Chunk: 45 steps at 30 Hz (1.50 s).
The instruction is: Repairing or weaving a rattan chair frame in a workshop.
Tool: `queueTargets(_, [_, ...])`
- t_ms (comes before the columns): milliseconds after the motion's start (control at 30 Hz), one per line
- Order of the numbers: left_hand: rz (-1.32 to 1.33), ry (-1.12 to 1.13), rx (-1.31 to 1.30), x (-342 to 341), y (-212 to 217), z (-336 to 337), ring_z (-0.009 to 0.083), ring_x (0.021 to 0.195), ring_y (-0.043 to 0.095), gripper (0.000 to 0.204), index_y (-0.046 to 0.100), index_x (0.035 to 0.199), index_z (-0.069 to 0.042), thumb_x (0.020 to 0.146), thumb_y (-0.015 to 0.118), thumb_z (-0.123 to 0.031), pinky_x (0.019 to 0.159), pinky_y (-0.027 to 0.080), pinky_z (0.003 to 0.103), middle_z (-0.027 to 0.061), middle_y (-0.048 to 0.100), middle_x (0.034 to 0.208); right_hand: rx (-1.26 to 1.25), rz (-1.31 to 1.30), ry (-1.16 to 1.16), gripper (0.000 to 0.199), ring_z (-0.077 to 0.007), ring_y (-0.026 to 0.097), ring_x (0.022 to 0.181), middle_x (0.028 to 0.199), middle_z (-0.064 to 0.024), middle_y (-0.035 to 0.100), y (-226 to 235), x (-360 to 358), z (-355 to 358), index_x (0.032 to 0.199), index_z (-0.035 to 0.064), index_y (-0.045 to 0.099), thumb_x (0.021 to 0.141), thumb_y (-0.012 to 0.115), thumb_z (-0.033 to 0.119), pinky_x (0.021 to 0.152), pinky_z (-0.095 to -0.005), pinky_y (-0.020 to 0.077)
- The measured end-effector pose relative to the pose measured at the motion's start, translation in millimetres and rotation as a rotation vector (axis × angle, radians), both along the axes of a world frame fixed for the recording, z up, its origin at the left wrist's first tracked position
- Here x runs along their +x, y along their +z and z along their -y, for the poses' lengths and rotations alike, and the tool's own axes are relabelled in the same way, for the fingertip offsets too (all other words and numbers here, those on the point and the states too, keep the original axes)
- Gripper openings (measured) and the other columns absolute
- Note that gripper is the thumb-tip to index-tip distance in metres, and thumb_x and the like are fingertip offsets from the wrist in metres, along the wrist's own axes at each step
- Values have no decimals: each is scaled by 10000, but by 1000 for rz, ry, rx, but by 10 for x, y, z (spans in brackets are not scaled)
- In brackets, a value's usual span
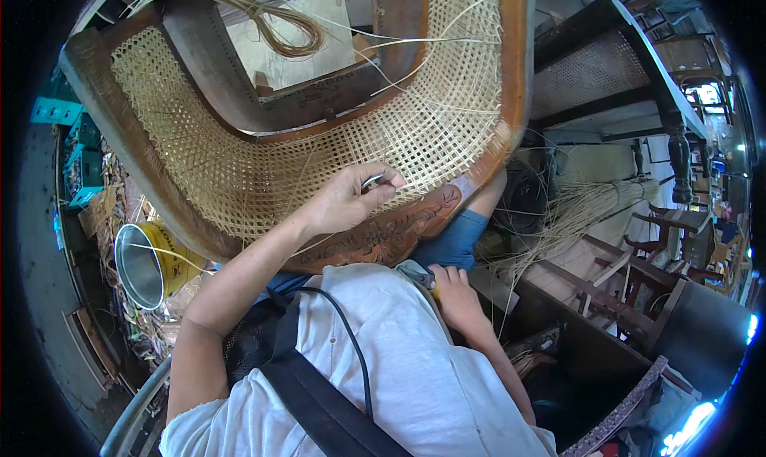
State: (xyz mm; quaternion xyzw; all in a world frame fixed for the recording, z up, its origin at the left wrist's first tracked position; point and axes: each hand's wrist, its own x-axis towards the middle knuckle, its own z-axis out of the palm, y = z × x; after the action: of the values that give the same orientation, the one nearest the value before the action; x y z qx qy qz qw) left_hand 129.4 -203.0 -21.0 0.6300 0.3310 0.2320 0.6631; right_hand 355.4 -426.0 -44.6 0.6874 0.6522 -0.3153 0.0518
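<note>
- Around the person, a cluttered workshop: the floor at the left is strewn with scraps (108,214), and teal crates (84,162) stand near the edge of view.
- A yellow tin (163,261), open-mouthed with a bare metal inside, sits on those scraps beside the left forearm.
- To the right lie a loose sheaf of cane strands (594,210) and a black coil (523,194); beyond them are dark wooden chairs (674,226) and, higher up, a piece of furniture with a caned panel (594,70).
- The left hand (359,192) is above the weave near its lower edge, thumb and fingers curled toward one another; something small and shiny shows between them, too small to identify, and I cannot tell whether the pinch is tight.
- The right hand (459,293) is low by the blue shorts (455,246) and shirt hem; a bit of yellow shows beside its fingers, but its grip cannot be told.
- The curved wooden frame (517,66) lies across the person's lap, its top cut off by the upper edge.
- Its cane webbing (319,166) is an open grid, darker at left, paler at right, with loose strands trailing over it; a carved leafy panel (383,238) borders the near side.
- A tied cane hank (291,38) hangs across the frame's opening.
</note>
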Motion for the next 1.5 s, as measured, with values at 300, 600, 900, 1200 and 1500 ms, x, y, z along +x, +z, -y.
queueTargets(300, [-158, -195, 149, 537, 83, 221, 256, 830, 675, 193, 674, 995, -22, 878, 632, -169, 776, 510, 352, 170, 683, 886, -262, -788, -683, 298, -215, 602, 885, 964, -108, 596, 520, 472, -306, 1149, 19, 483, 875, 599, 27, 808, -347, 492])
queueTargets(600, [-349, -319, 251, 870, 65, 472, 294, 811, 674, 205, 698, 949, -82, 848, 625, -244, 748, 517, 392, 149, 692, 853, -47, -666, -590, 220, -99, 474, 749, 811, 7, 457, 453, 450, -156, 1065, 55, 509, 878, 623, 68, 700, -286, 415])
queueTargets(900, [-540, -249, 450, 658, -98, 386, 345, 868, 664, 234, 662, 1059, -103, 876, 583, -225, 759, 514, 438, 167, 684, 879, -169, -187, -326, 361, -481, 569, 984, 1070, -296, 561, 206, 398, -28, 1171, 47, 445, 861, 608, 137, 823, -494, 481])
queueTargets(1200, [-116, 401, -132, 518, -563, 413, 149, 697, 553, 139, 579, 1007, -52, 967, 538, -179, 651, 465, 312, 45, 594, 789, 243, -106, 133, 526, -377, 558, 980, 1121, -198, 513, 244, -223, -546, 1310, 44, 434, 857, 663, 180, 866, -451, 466])
queueTargets(1500, [209, 668, -579, 263, -506, 13, 50, 679, 480, 130, 595, 940, -108, 952, 612, -236, 570, 418, 217, -57, 530, 793, 6, -1033, -627, 307, -131, 520, 685, 909, -77, 534, 24, -1053, -1453, 1114, -11, 462, 809, 490, 9, 637, -280, 484])
